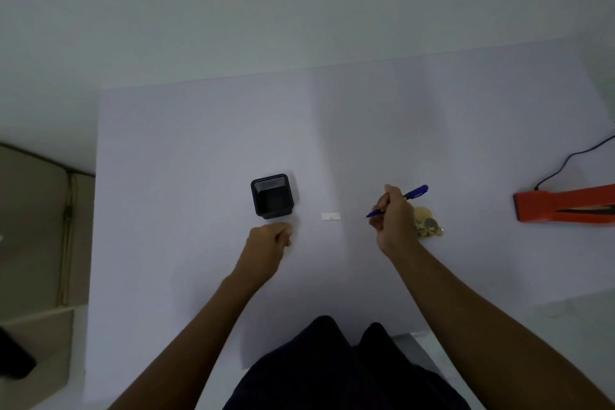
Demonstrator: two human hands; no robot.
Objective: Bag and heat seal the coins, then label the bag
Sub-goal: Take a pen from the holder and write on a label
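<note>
Coins (429,226) lie in a small clear bag near the right side of the desk (199,130), just beside and partly behind your right hand (394,223). Judging by the look of it, the bag will be heavy for its size, lumpy and slack, with slick film that could slide on the smooth top. Take it by a flat margin of film away from the coins, or press it flat from above; its edges are too faint here to tell where the seal runs.

Your right hand is curled around a blue pen (404,198), pinching it low on the barrel. The tip points left and down toward the desk, not touching anything you can make out. A small white label (331,216) lies flat between your two hands, closer to the pen tip, apart from the bag.

Your left hand (269,238) rests on the desk with fingers curled into a loose fist. It sits just in front of a black square pot (273,195), and whether it holds anything cannot be told.

An orange sealer (565,206) sits at the right edge, its black cord (572,156) trailing off behind.
</note>
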